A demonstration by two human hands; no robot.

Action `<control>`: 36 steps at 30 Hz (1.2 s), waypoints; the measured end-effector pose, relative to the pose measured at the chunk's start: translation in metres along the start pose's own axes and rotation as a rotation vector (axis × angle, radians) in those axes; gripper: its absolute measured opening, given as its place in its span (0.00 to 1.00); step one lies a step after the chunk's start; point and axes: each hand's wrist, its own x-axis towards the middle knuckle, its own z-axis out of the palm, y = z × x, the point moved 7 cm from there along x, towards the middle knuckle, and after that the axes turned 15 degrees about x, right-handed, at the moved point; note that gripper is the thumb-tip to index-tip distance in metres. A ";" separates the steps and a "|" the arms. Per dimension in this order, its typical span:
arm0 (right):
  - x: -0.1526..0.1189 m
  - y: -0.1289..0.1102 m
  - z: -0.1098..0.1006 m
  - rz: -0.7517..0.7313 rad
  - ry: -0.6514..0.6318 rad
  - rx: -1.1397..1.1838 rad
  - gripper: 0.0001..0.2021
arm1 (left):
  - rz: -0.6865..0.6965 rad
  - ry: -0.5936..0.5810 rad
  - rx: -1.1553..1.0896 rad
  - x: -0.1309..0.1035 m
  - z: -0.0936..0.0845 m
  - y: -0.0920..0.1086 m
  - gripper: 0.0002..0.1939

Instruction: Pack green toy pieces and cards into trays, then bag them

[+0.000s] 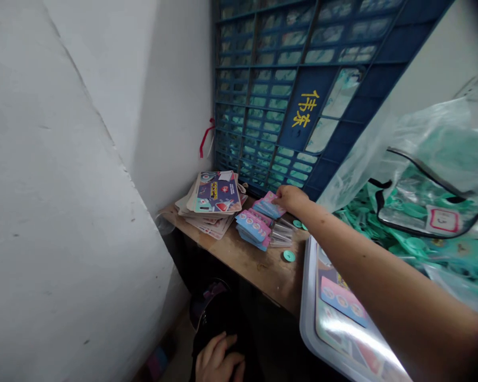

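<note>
My right hand (pixel 292 199) reaches across to the back of the wooden board, its fingers closed on a pink and blue card (pixel 270 206) at the rear stack. Just in front of it lies a second stack of pink and blue cards (pixel 254 228). Beside the cards sit several clear plastic tubes (pixel 281 233) and a round green cap (pixel 289 256). Low in the view, my left hand (pixel 220 359) rests over dark clothing with its fingers apart and holds nothing.
Printed boards (pixel 217 193) are piled at the board's left end. Behind stands a blue crate (pixel 290 106) with yellow characters. A lidded plastic box (pixel 310 318) occupies the right front, near bags of green parts (pixel 414 212). A white wall (pixel 83 185) bounds the left.
</note>
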 end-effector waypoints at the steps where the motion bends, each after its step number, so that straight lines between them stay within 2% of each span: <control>1: -0.001 0.001 -0.004 -0.004 0.017 0.023 0.09 | 0.002 0.004 -0.007 0.001 0.000 0.000 0.07; 6: -0.019 0.015 -0.039 -0.026 0.112 0.225 0.08 | -0.011 -0.024 -0.049 0.007 -0.006 0.000 0.07; 10: -0.058 0.050 -0.054 0.029 0.088 0.429 0.03 | -0.014 -0.029 -0.076 0.010 -0.010 0.001 0.06; 13: -0.096 0.082 -0.048 0.099 0.008 0.529 0.04 | -0.019 -0.041 -0.098 0.012 -0.009 0.003 0.07; 16: -0.135 0.108 -0.038 0.100 -0.055 0.609 0.03 | -0.017 -0.054 -0.128 0.015 -0.008 0.009 0.07; 21: -0.182 0.136 -0.021 0.044 -0.088 0.492 0.04 | -0.017 -0.090 -0.128 0.019 -0.009 0.020 0.06; 24: -0.196 0.147 -0.015 -0.016 -0.067 0.383 0.07 | 0.018 -0.064 -0.105 0.019 -0.014 0.027 0.07; 29: -0.208 0.162 -0.027 -0.073 -0.005 0.337 0.13 | 0.033 -0.056 -0.068 0.015 -0.019 0.034 0.07; 34: -0.219 0.176 -0.033 -0.018 -0.020 0.380 0.14 | -0.072 -0.095 -0.055 0.003 -0.007 0.023 0.07; 36: -0.223 0.178 -0.031 -0.003 -0.039 0.408 0.15 | -0.044 -0.084 -0.049 0.000 -0.002 0.020 0.07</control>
